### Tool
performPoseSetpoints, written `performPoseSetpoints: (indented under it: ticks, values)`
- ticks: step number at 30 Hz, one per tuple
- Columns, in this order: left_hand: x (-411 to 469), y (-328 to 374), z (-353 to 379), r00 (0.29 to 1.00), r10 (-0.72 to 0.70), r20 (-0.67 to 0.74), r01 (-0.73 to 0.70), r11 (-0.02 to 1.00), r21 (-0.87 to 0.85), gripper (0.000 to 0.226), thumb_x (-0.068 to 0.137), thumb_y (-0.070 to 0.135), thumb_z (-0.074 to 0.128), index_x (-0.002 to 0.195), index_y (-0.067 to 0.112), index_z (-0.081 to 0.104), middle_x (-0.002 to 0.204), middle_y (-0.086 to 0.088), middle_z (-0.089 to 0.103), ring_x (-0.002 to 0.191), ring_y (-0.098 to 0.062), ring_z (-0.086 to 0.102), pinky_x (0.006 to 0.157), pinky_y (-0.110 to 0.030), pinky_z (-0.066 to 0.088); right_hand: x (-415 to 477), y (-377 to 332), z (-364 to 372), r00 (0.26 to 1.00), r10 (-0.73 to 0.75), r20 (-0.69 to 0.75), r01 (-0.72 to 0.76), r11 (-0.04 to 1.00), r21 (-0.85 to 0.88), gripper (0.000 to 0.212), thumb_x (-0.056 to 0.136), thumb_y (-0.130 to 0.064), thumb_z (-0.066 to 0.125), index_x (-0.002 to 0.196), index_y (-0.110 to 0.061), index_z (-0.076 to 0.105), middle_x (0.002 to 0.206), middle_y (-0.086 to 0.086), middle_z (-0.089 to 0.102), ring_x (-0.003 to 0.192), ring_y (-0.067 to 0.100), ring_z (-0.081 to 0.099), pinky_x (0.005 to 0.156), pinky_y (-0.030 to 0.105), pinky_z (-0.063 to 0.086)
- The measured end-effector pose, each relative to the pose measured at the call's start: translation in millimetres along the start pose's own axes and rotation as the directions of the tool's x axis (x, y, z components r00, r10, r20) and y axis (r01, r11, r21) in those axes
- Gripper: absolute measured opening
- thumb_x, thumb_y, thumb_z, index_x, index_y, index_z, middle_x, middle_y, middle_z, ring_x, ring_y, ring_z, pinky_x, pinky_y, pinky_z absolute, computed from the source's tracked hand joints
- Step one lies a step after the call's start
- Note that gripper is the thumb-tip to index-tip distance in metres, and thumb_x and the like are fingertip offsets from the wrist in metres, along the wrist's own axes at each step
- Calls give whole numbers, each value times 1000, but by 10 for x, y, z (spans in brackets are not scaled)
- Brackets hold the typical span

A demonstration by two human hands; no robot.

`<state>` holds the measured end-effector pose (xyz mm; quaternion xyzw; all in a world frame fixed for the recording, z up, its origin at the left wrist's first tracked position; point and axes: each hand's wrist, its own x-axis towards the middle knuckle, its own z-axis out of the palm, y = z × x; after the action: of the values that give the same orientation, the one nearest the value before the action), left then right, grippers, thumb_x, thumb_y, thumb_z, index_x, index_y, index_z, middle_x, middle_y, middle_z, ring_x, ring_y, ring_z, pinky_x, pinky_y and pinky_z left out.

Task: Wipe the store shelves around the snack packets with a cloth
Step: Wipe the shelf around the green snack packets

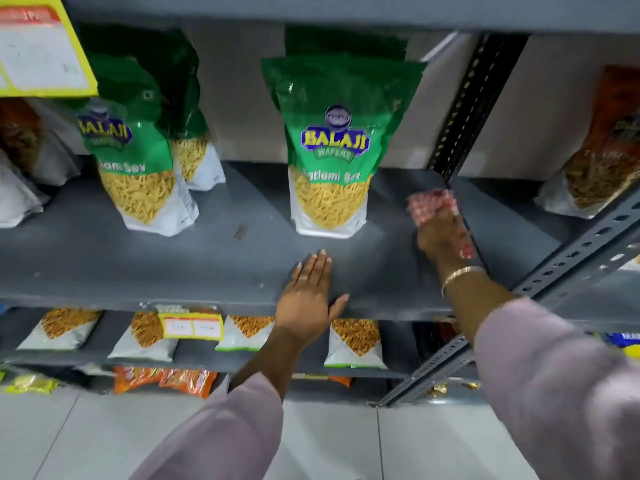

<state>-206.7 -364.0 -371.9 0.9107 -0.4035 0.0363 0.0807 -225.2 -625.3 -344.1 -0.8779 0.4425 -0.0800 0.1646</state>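
Your left hand [306,299] rests flat, fingers straight, on the grey metal shelf [138,265], while your right hand [441,233] grips a red-checked cloth [429,204] beside the green snack packet [329,147].

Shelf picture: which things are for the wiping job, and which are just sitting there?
For the job: red checked cloth, right hand holding it, left hand flat on the grey shelf, green snack packet.
Just there: yellow price tag, orange packets lower down, floor tiles.

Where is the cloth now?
Head view, right of centre: the checked cloth is on the grey shelf in the right hand, between the green Balaji packet and the black upright.
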Motion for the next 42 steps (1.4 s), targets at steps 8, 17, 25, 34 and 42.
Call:
performPoseSetpoints:
  ticks: [8,17,25,34,42]
  values:
    - [3,-14,14,1000,4,10,-4,1000,-1,86,79,58,-1,146,7,16,155,-8,12,142,-20,9,114,-30,-1,454,-143,151,1000,-1,-20,3,996,87,59,92,-30,28,148,-13,22,156,17,21,142,35,22,118,51,18]
    - [20,-29,87,999,-17,-42,16,999,-29,67,85,49,32,126,1,54,134,-13,51,122,-26,51,107,-36,30,1365,-21,478,994,-59,87,33,959,281,56,94,-25,28,147,-5,24,157,16,21,142,38,21,117,43,26]
    - [35,-34,69,999,-41,7,41,999,-25,74,94,51,10,127,1,52,135,-15,51,122,-27,50,105,-35,23,692,-427,367,891,-442,106,434,897,87,56,94,-58,23,144,-35,29,157,-4,26,145,24,22,117,52,21]
    - [-3,-3,6,999,-33,22,33,999,-4,67,83,48,33,126,0,53,134,-16,51,120,-29,51,108,-32,12,-565,122,204,884,-461,77,464,885,-32,56,93,-40,20,148,-26,25,159,1,19,146,20,22,118,40,24]
    - [-24,-14,14,999,-27,30,27,999,24,93,87,60,-13,136,1,41,143,-14,39,132,-26,37,109,-42,24,-1516,515,-281,807,-589,44,579,803,141,44,79,-1,66,112,-30,69,117,-5,70,105,17,68,85,28,55]
